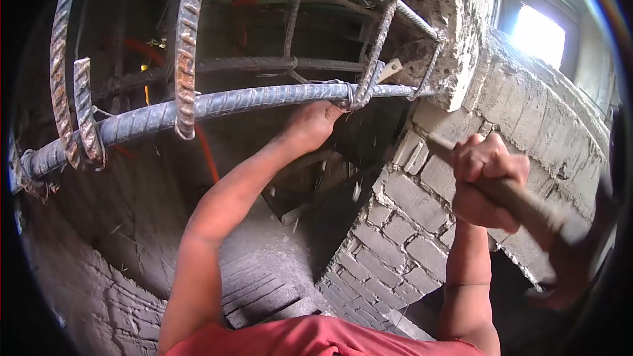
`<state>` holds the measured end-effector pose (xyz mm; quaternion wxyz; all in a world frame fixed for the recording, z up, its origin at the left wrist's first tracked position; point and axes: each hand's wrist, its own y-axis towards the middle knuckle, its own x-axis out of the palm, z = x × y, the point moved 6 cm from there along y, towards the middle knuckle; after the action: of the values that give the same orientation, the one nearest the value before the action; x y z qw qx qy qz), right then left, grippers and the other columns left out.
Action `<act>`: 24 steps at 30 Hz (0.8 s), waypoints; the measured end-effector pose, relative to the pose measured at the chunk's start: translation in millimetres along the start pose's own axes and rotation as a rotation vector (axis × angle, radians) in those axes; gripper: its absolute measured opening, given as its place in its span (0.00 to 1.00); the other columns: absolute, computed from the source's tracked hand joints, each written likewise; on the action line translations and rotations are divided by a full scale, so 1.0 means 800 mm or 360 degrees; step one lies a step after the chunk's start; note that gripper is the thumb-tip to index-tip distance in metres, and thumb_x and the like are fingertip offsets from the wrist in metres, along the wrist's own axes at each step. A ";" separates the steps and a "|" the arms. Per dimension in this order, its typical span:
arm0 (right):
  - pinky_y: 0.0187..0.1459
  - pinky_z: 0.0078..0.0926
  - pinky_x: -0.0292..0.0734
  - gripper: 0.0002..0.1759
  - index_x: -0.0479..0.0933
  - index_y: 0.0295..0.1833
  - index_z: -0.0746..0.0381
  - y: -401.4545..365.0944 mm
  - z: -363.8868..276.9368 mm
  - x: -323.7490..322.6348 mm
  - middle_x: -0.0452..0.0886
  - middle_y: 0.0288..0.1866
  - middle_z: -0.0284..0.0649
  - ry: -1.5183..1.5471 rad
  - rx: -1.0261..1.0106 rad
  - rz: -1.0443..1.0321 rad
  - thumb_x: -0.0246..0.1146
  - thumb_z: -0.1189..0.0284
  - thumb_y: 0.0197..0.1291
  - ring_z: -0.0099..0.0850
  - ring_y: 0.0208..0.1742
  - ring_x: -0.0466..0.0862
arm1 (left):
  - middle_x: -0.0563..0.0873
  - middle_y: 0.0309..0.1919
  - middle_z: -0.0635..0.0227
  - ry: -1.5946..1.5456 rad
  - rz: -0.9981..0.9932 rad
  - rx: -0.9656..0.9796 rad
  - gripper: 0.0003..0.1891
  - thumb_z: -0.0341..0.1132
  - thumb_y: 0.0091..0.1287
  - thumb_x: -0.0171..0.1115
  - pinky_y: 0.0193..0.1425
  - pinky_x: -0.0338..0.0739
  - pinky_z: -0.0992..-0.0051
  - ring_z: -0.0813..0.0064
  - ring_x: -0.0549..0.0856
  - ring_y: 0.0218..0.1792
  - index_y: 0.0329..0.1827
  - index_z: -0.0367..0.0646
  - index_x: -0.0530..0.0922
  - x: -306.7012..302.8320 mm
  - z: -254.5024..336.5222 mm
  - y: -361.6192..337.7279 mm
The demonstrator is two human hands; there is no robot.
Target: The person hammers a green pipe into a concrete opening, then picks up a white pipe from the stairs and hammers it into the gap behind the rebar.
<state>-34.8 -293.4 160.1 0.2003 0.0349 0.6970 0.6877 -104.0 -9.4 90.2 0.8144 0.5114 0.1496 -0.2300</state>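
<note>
Long bar (237, 100), 10 o'clock: ribbed grey metal, giving off a dull sheen. Hooked bar (186, 46), toward 11: rough metal, showing rust-brown. Column (455, 33), 1 o'clock: looking like matt, pitted concrete. Brick wall (419, 198), 4 o'clock: matt, showing coarse joints. Tool handle (524, 203), 3 o'clock: appearing wooden, matt. Shirt (316, 337), 6 o'clock: matt red cloth, creasing.

A grey mortared brick wall (417, 198) lies below a bright rectangular window (539, 36), apart from a thin orange strip (208, 155).
</note>
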 end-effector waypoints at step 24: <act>0.25 0.28 0.65 0.30 0.75 0.35 0.65 -0.048 0.064 -0.050 0.72 0.24 0.37 -0.0549 0.0097 0.0122 0.48 0.48 0.75 0.26 0.22 0.71 | 0.84 0.53 0.47 0.0128 -0.0244 -0.0288 0.37 0.69 0.74 0.37 0.60 0.74 0.56 0.45 0.80 0.59 0.62 0.48 0.80 0.004 -0.025 0.006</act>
<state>27.4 -259.9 133.0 0.2895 0.1850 0.6708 0.6573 -98.6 9.6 83.5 0.8305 0.4317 0.2411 -0.2564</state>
